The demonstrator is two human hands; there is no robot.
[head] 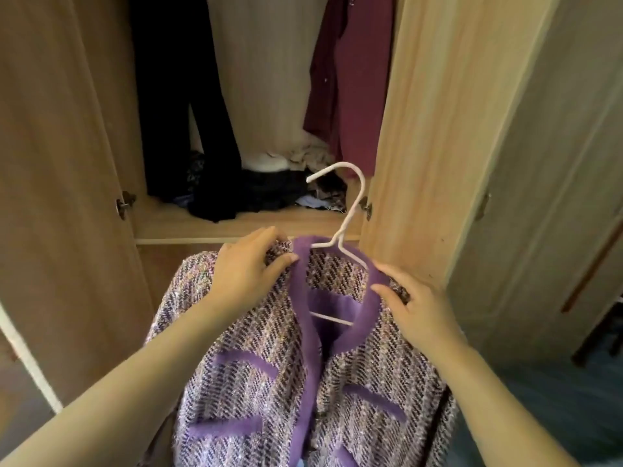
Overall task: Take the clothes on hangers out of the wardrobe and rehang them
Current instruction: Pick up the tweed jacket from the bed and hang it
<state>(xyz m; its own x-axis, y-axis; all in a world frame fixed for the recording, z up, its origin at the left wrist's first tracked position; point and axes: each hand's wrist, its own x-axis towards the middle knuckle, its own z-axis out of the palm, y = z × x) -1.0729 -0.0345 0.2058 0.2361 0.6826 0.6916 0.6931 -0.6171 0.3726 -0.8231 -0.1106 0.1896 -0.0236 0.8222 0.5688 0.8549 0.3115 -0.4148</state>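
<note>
A purple tweed jacket [266,372] with plain purple trim hangs on a white wire hanger [350,210] in front of the open wardrobe [242,224]. The hanger's hook points up and left, free of any rail. My left hand [246,267] grips the jacket's left shoulder beside the collar. My right hand [418,305] grips the right shoulder, thumb on the purple collar. Inside the wardrobe a dark garment [175,96] hangs at the left and a maroon garment [350,82] at the right.
Both wardrobe doors [60,197] stand open to either side. A heap of dark and pale clothes [269,193] lies on the wardrobe floor. A second closed door [539,197] stands at the right, above a bluish floor.
</note>
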